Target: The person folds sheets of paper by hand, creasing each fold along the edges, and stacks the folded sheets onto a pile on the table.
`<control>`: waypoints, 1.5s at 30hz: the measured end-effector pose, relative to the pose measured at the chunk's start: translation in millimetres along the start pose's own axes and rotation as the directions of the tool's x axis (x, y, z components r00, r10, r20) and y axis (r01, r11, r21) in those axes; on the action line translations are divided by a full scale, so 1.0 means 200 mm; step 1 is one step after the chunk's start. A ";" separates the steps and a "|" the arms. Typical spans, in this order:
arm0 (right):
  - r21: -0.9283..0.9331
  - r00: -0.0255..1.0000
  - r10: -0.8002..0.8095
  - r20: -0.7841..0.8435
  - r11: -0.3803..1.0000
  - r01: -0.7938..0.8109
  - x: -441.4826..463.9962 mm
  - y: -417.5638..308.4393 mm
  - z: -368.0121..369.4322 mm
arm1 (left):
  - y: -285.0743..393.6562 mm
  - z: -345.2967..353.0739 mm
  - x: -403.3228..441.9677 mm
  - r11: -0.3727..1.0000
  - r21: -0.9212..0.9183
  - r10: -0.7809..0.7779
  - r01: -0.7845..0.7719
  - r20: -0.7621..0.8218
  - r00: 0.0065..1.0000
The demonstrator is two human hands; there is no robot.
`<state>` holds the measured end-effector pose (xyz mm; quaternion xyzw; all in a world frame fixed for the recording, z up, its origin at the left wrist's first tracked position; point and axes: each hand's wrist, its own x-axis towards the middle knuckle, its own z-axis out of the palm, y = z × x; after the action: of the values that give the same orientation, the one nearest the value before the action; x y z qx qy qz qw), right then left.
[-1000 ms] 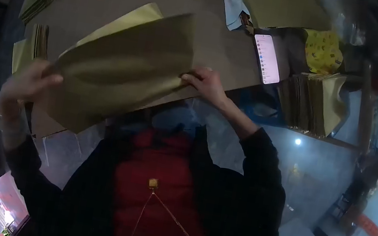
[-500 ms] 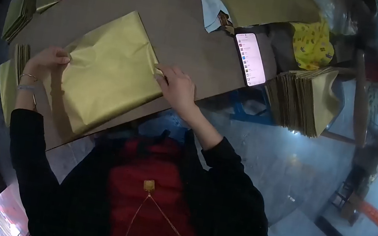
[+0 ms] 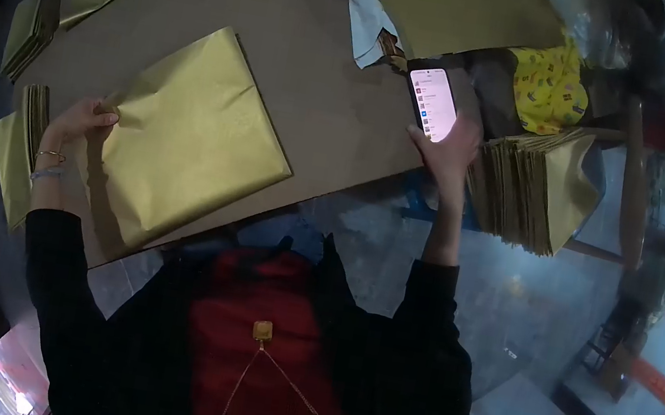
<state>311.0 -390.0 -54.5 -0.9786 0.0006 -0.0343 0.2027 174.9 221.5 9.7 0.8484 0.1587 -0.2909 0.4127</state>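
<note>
Gold folded paper sheet (image 3: 195, 132) lies on the brown table (image 3: 317, 91), the left hand (image 3: 80, 119) pinching its edge, where a tug could crease it; the right hand (image 3: 454, 156) straddles the lit black phone (image 3: 430, 92), grip unclear.

My sleeves (image 3: 444, 301): black
My front (image 3: 284, 287): red
My pendant (image 3: 263, 331), near six o'clock: squarish, gold-coloured; thin chain (image 3: 232, 397)
My left wrist (image 3: 51, 140), nine o'clock: gold-coloured bangle (image 3: 51, 154), pale band (image 3: 47, 174)

Likely a workshop: stacked golden sheets (image 3: 533, 188), worktable (image 3: 315, 99).
</note>
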 end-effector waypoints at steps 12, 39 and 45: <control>0.108 0.978 0.134 0.162 0.982 -0.153 0.07 -0.09 -0.08 | 0.04 -0.01 -0.01 0.999 -0.022 -0.048 0.049 0.072 0.996; 0.272 0.918 -0.215 0.334 0.954 0.124 -0.02 -1.34 0.34 | 0.08 0.03 0.00 0.935 0.310 0.145 -0.171 0.106 0.984; 0.299 0.932 -0.165 0.321 0.952 0.066 0.00 -1.34 0.37 | 0.03 0.04 0.02 0.985 0.157 0.063 -0.065 0.017 0.998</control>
<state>312.3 -114.8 -16.8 -0.9287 -0.0978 0.1247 0.3353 177.4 211.3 6.7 0.8812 0.1053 -0.2943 0.3545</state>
